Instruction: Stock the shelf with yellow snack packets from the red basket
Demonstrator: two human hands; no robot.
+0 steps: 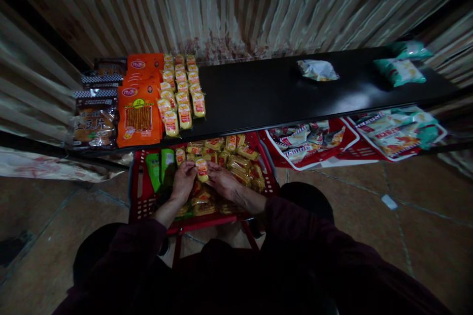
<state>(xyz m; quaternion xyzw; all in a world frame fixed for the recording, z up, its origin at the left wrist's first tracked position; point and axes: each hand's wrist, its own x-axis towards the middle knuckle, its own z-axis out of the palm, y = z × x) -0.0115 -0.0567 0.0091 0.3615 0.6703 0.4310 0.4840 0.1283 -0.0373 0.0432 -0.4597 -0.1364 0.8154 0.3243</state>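
Between my two hands is a small yellow wrapped snack pack (202, 170) with a red and white label, held above the red basket (271, 177). My left hand (184, 179) pinches its left edge with the fingertips. On the other edge, my right hand (224, 181) is closed with its fingers. Below them the basket holds many more yellow snack packs (240, 172) and green pouches (154, 170) at its left. Rows of the same yellow packs (185, 115) stand on the black shelf (236, 101) just beyond the hands.
Left of the yellow rows are orange snack bags (139, 113) and dark potato-chip bags (94, 125). A white packet (318, 70) and green-white bags (401, 72) lie farther right on the shelf. Red baskets of bags (310, 139) sit below it. A white scrap (389, 202) is on the tiled floor.
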